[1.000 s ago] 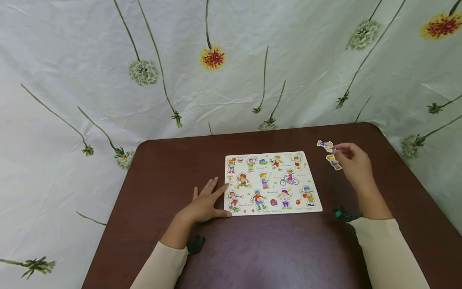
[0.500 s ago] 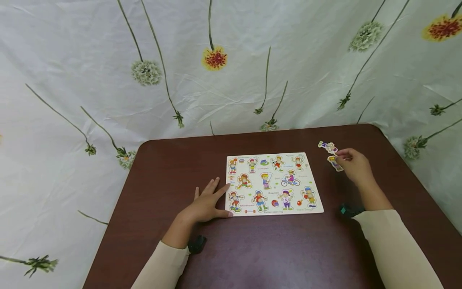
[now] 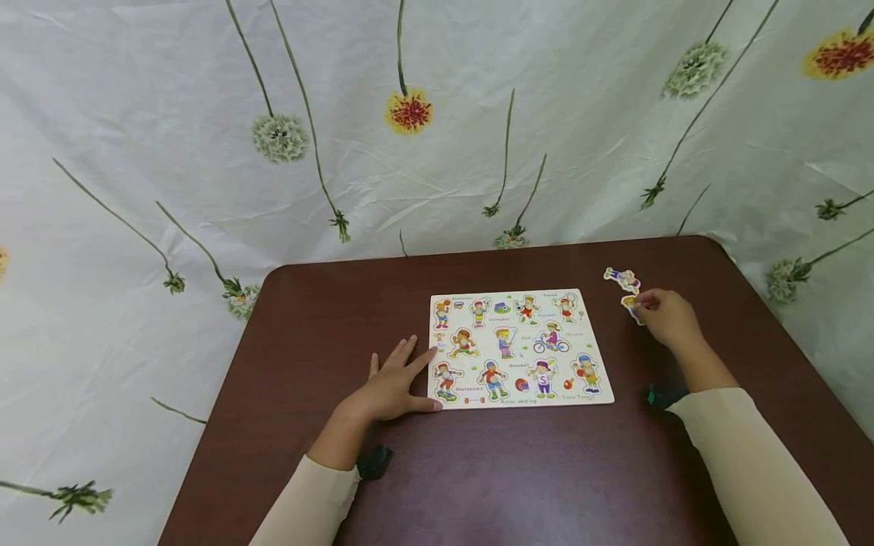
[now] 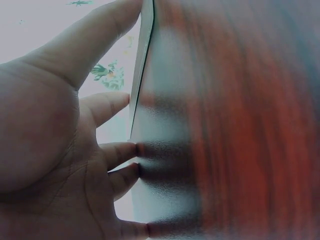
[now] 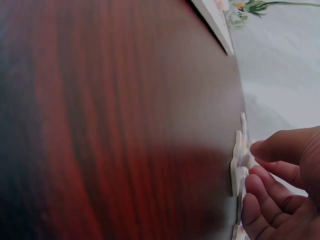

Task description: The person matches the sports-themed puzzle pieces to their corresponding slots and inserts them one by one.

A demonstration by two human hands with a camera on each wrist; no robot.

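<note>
In the head view, a white puzzle board printed with sports figures lies on the table. My left hand rests beside its left edge, fingers spread, thumb and index fingertips at the edge; the left wrist view shows these fingers straight. My right hand is beyond the board's right side, fingers bent, over a small figure-shaped puzzle piece partly hidden by it. In the right wrist view, its thumb and fingertips are right at the thin pieces; I cannot tell whether they pinch one. Another figure piece lies just behind.
The dark wooden table has rounded back corners. Behind it hangs a white flower-patterned cloth. Black wrist cameras sit under both wrists, low over the table.
My right hand has moved from the rear figure piece slightly toward me, and its fingers now cover more of the nearer piece. The left hand stays at the board's edge.
</note>
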